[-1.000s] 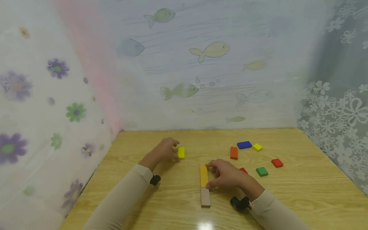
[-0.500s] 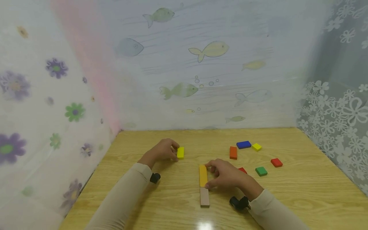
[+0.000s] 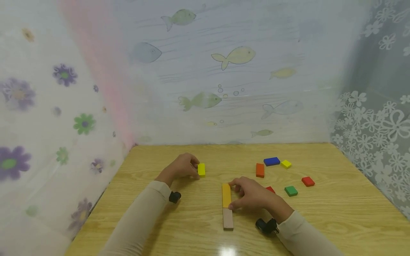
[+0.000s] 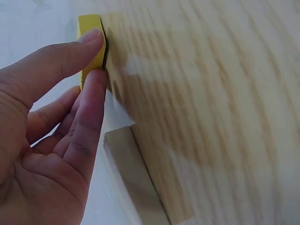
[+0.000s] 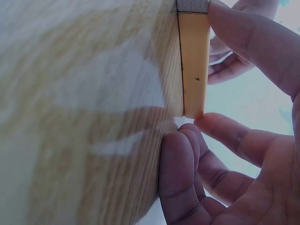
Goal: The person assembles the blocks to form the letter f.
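In the head view my left hand [image 3: 183, 166] is at the left side of a bright yellow block [image 3: 201, 170] that lies flat on the table. The left wrist view shows the thumb and a finger pinching this yellow block [image 4: 92, 49]. My right hand [image 3: 253, 195] holds an orange-yellow block [image 3: 226, 195] at the middle of the table, forefinger at its far end, thumb by its near end. A plain wooden block [image 3: 228, 218] touches that near end, in line with it. In the right wrist view the orange-yellow block [image 5: 194, 65] shows side-on.
Right of the hands lie an orange-red block [image 3: 260, 170], a blue block [image 3: 272, 161], a small yellow block [image 3: 286, 164], a red block [image 3: 308, 181] and a green block [image 3: 291, 191]. Another red block [image 3: 270, 189] is partly hidden behind my right hand. Patterned curtains surround the wooden table [image 3: 192, 227].
The left fingers have drawn in on the bright yellow block; a second ago they stood wider around its left side. My right hand and its block have stayed put.
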The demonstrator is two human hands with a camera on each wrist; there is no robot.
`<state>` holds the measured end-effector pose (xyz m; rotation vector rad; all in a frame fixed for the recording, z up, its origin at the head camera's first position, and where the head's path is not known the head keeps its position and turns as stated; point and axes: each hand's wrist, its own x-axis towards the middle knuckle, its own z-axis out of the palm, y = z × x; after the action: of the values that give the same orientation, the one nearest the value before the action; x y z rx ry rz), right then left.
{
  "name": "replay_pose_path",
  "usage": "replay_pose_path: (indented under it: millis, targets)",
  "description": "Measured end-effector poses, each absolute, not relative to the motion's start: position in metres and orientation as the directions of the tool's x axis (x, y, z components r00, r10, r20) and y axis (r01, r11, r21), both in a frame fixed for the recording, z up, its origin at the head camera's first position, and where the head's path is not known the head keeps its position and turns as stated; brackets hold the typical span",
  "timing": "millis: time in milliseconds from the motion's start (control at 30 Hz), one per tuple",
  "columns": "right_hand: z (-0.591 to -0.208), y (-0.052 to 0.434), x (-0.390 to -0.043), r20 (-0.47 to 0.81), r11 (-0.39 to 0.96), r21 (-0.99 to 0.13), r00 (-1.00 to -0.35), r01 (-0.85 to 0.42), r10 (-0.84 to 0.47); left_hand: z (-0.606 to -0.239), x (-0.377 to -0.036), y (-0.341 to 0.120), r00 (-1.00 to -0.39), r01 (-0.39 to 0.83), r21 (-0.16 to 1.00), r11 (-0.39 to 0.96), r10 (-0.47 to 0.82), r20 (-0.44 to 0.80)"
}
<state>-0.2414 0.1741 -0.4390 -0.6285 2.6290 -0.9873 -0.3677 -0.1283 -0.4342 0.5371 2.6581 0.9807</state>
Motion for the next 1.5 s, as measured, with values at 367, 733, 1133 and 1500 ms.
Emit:
replay_pose_path:
  millis: [367, 733, 1133, 1500]
  targets:
    - [-0.442, 0.174, -0.243, -0.09, 0.68, -0.666, -0.872, -0.307, -0.481, -0.429, -0.364, -0.113, -0.9, 0.245, 0.664, 0.706, 0.42, -0.115]
    - [-0.442, 0.174, -0.245, -0.104, 0.683, -0.668, -0.872, -0.294, -0.478, -0.428, -0.365, -0.087, -0.883, 0.274, 0.664, 0.695, 0.456, -0.113]
    - [-0.443, 0.173, -0.247, -0.112, 0.684, -0.672, -0.875, -0.283, -0.472, -0.431, -0.369, -0.069, -0.862, 0.333, 0.629, 0.702, 0.497, -0.098]
    - [-0.442, 0.172, -0.246, -0.119, 0.688, -0.674, -0.879, -0.269, -0.461, -0.432, -0.365, -0.057, -0.858, 0.336, 0.622, 0.707, 0.502, -0.107]
